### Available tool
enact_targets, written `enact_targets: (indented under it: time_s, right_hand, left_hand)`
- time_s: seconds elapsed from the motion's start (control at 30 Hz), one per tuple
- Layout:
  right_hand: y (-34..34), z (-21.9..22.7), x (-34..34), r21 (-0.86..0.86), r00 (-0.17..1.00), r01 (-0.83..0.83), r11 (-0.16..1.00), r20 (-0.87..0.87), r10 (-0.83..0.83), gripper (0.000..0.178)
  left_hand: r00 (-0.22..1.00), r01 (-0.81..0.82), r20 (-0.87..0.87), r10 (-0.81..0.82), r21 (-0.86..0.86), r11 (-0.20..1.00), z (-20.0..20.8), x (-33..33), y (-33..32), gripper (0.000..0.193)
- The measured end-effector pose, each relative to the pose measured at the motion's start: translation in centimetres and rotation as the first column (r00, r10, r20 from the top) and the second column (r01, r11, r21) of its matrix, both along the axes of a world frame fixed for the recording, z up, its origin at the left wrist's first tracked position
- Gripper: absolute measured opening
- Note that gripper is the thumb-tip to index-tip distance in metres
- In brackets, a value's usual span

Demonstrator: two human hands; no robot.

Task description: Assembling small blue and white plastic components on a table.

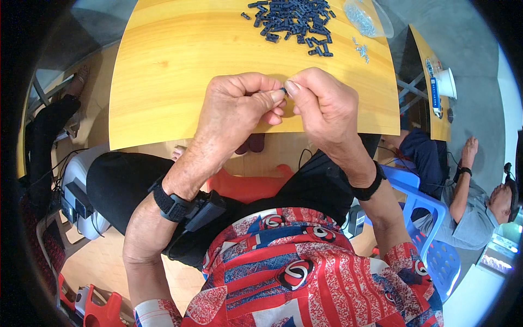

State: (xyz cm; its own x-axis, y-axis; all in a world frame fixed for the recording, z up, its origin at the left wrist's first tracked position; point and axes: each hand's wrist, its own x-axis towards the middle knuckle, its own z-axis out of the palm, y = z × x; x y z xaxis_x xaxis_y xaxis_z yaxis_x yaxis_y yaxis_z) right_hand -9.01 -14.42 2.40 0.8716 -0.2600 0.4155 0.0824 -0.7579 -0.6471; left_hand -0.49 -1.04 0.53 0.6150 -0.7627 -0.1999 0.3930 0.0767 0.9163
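Above the near half of the yellow wooden table [163, 98], my two hands meet at their fingertips. My left hand [239, 103] pinches a small dark plastic piece [284, 90] between thumb and forefinger. Only a sliver of that piece shows. Pressed up against it, the thumb and curled forefinger of my right hand [324, 103] are closed; whatever they grip is hidden. A heap of small black plastic parts [294, 19] lies at the table's far side. Right of the heap are several small silvery screws [361, 50], loose on the wood.
A clear plastic bag or tray of silvery screws [364, 20] rests at the far right corner. Beside me on the right stands a blue plastic chair [430, 218]. Another person [468, 207] sits farther right, near a second table [438, 117] with a white cup [447, 83].
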Motion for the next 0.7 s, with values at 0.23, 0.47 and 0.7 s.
enact_targets:
  time_s: [0.23,0.47,0.7]
  right_hand:
    - [-0.5,0.9,-0.1,0.258,0.986,0.018,0.966,-0.163,0.025,0.006]
    - [-1.0,1.2,-0.5,-0.080,0.995,-0.081,0.994,-0.070,0.075,0.007]
    - [-1.0,1.7,-0.5,-0.164,0.997,-0.077,0.983,-0.027,0.074,0.010]
  left_hand:
    - [0.997,0.023,-0.077,-0.025,-0.030,0.999,0.2,0.6,-0.1,0.012]
    - [0.992,0.062,-0.112,-0.064,-0.022,0.998,0.1,0.8,0.2,0.014]
    - [0.993,0.077,-0.081,-0.082,-0.058,0.995,-0.2,0.6,0.2,0.014]
